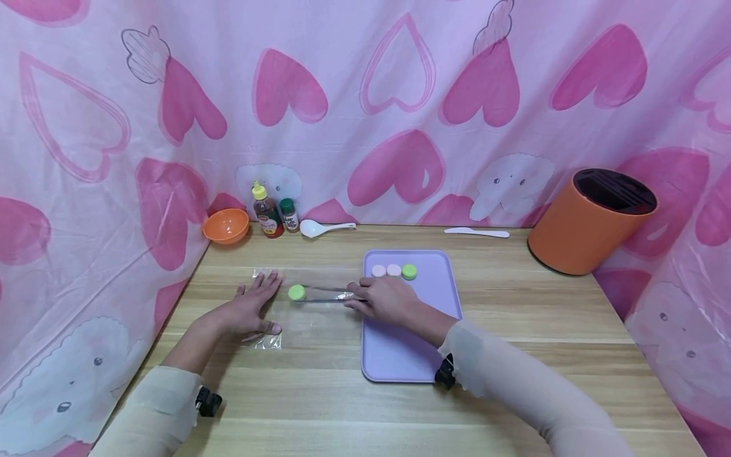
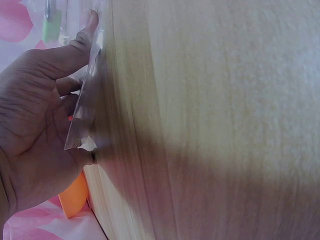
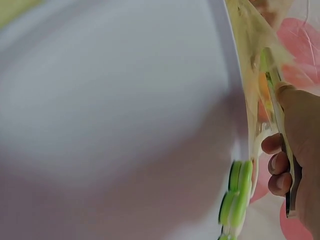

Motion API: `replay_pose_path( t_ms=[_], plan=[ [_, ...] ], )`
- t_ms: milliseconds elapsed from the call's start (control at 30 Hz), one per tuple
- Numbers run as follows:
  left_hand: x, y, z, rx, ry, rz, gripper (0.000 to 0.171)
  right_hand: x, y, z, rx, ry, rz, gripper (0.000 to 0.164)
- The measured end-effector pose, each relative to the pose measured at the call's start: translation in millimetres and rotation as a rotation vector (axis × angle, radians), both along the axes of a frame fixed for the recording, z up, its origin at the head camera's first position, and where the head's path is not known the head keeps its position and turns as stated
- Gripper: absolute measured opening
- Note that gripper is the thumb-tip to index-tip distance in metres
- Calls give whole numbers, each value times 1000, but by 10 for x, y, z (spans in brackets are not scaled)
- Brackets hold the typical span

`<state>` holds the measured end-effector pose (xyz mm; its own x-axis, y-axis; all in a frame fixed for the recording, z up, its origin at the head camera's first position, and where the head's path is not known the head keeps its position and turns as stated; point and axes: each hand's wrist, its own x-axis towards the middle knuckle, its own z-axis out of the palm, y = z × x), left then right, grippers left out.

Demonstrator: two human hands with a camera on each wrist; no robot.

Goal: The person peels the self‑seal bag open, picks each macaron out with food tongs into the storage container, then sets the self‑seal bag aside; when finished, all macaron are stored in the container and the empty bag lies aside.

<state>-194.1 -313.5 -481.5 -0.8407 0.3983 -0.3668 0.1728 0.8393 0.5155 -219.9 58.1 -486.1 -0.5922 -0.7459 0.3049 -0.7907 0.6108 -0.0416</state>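
Note:
My right hand [image 1: 385, 298] grips metal tongs [image 1: 322, 300] that point left from the tray. Between their tips sits a round green macaron [image 1: 297, 292]. Tongs and macaron overlap a clear plastic bag [image 1: 320, 327] lying flat on the table. With fingers and thumb spread, my left hand [image 1: 254, 308] rests at the bag's left end. In the left wrist view the bag's edge [image 2: 82, 120] runs past the thumb and fingers. On the purple tray [image 1: 400, 355], under my right forearm, a green macaron [image 1: 408, 271] and two pale pink ones [image 1: 394, 270] stand in a row near the back.
Along the back are an orange bowl [image 1: 226, 226], a yellow-capped sauce bottle [image 1: 267, 212], a green-capped jar [image 1: 289, 216], a white spoon [image 1: 325, 228] and a white knife [image 1: 476, 233]. An orange knife block [image 1: 588, 222] stands at right. Pink heart-patterned curtains surround the wooden table.

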Motion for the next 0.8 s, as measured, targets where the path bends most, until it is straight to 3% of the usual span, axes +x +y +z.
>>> replay_pose_path(
  t_ms=[367, 800],
  plan=[
    [-17, 17, 3, -24, -38, 14, 124, 35, 412, 23, -39, 33, -6, 31],
    [-7, 8, 2, -22, -18, 3, 123, 48, 816, 80, -108, 12, -91, 42]
  ],
)
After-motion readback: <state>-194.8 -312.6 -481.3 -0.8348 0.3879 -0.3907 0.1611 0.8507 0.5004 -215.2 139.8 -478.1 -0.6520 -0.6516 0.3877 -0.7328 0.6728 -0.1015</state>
